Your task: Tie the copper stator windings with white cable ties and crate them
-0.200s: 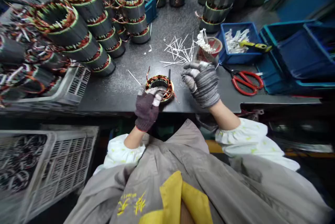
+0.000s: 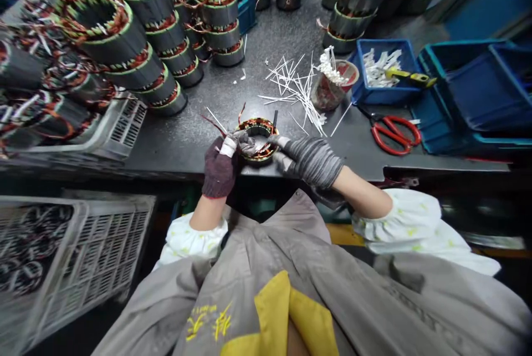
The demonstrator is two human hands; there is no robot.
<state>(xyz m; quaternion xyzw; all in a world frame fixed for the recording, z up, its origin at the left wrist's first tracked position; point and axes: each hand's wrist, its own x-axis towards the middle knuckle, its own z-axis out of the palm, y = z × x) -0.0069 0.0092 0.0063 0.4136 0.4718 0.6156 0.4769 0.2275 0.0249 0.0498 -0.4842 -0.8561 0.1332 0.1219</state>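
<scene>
A stator (image 2: 258, 161) with copper windings lies near the table's front edge, its open ring facing up. At its left side is my left hand (image 2: 223, 162) in a dark purple glove, the fingers closed over the rim and reaching into the ring. My right hand (image 2: 310, 159), in a grey striped glove, grips the right side with thumb and fingers; its fingertips are partly blurred. Copper lead wires and a black sleeve (image 2: 275, 117) stick up from the winding. A loose white stick (image 2: 216, 118) lies just behind my left hand.
Stacked stators (image 2: 162, 84) stand at left beside a grey crate (image 2: 124, 128). Ahead are scattered white sticks (image 2: 291, 81) and a cup (image 2: 328, 92). To the right lie red-handled scissors (image 2: 394, 134), a blue bin (image 2: 384, 95) holding a yellow cutter (image 2: 409, 75), and larger bins (image 2: 453, 134).
My right hand has come down and left from beside the white sticks onto the stator's right side. My left hand has shifted slightly left along the rim.
</scene>
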